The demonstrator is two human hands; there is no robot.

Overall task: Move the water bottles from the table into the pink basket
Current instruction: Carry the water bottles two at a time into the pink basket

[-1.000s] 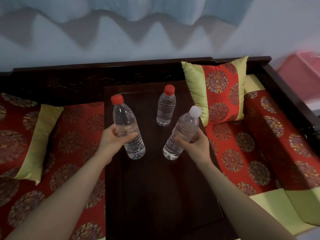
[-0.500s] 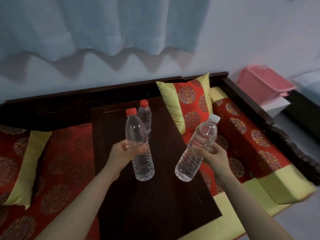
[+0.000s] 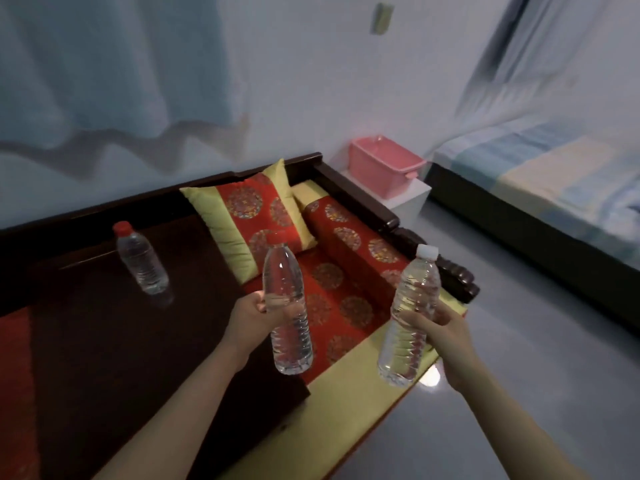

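Clear bottle (image 3: 289, 306) gripped in left hand (image 3: 254, 318), white-capped bottle (image 3: 410, 317) gripped in right hand (image 3: 441, 336), third bottle (image 3: 142, 259) upright on table (image 3: 104, 341) at ten o'clock, pink basket (image 3: 382, 168) at one o'clock.

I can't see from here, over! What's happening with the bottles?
Left hand, right hand: one bottle each. Third bottle on table. Pink basket empty, path clear.

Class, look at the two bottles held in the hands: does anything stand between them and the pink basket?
Yes. The red seat cushion and the sofa's dark wooden armrest lie between the bottle in the left hand, the white-capped bottle in the right hand, and the pink basket, which sits on a white stand beyond that armrest.
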